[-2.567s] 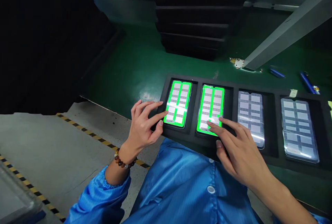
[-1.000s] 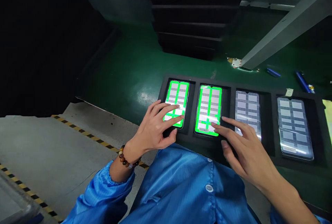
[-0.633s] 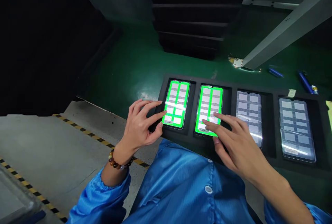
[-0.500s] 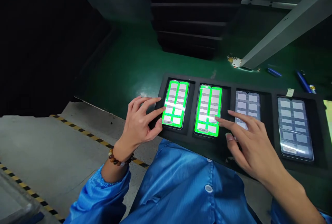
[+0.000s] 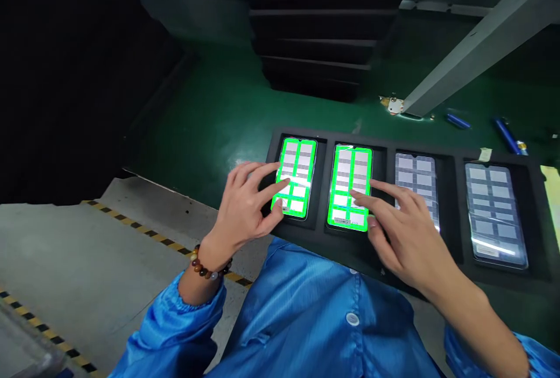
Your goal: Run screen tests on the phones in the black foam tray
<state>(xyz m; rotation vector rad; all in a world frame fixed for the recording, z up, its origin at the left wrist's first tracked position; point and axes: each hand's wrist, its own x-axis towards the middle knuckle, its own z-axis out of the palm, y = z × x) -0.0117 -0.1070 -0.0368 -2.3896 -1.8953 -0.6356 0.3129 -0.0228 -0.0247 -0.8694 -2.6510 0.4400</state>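
Four smartphones would exceed a simple pair, so several phones lie face up in a black tray (image 5: 321, 191). The leftmost phone (image 5: 301, 159) and the second phone (image 5: 347, 177) show bright green screens with pale blocks. My left hand (image 5: 247, 206), fingers spread, reaches over the lower left of the leftmost phone, index fingertip at its screen. My right hand (image 5: 405, 229) has its index fingertip at the second phone's screen, fingers apart, and covers part of the third phone (image 5: 417, 177). That one and the rightmost phone (image 5: 496, 206) show dim grey screens with pale blocks.
The tray rests on a green tabletop (image 5: 210, 115). Behind it stand a stack of black trays (image 5: 315, 45) and a slanted grey post (image 5: 472, 45). Small blue cylinders (image 5: 458, 121) lie at the right. Black cloth (image 5: 65, 74) hangs at the left.
Both hands have shifted: my left hand moved right, further over the leftmost phone, and my right hand moved left, further onto the second phone. The view has tilted slightly.
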